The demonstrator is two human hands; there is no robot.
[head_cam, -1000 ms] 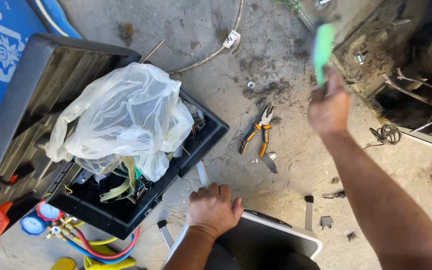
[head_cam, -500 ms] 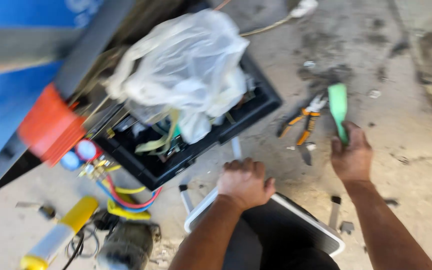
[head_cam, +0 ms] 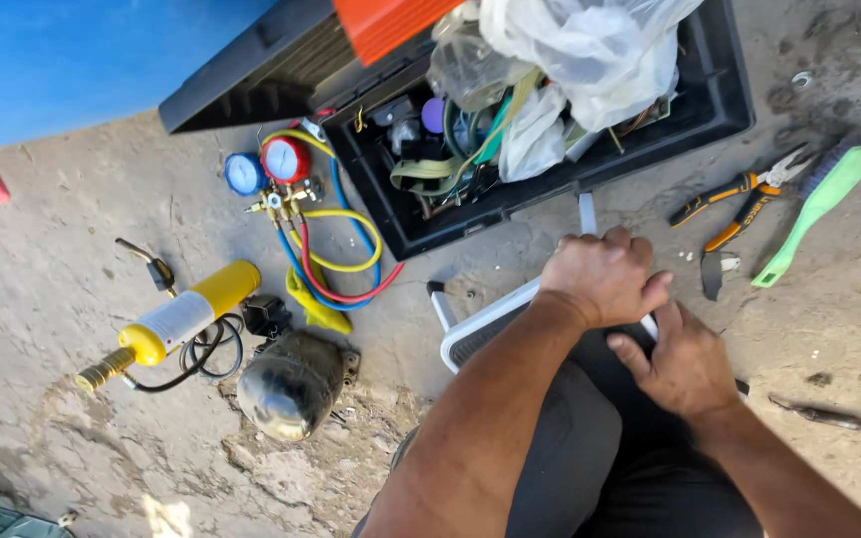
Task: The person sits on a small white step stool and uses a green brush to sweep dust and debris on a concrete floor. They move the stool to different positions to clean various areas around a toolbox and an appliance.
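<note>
My left hand [head_cam: 602, 276] grips the front edge of a low white stool [head_cam: 480, 329] that I sit on, fingers curled over the rim. My right hand [head_cam: 685, 361] rests just behind it on the stool's right side, fingers bent against the seat, holding no tool. A green-handled brush [head_cam: 817, 211] lies on the concrete to the right, beside orange-and-black pliers [head_cam: 739, 194]. An open black toolbox [head_cam: 550, 149] stands in front of me, stuffed with a clear plastic bag [head_cam: 590, 50] and green straps.
A manifold gauge set [head_cam: 271, 164] with red, blue and yellow hoses lies left of the toolbox. A yellow gas torch cylinder [head_cam: 176, 319] and a dark round compressor [head_cam: 291, 384] sit nearer left. A small blade [head_cam: 817, 413] lies at right.
My right hand has put the green brush down by the pliers and come back to the stool. The view has swung left and down, bringing the gauges and torch into sight.
</note>
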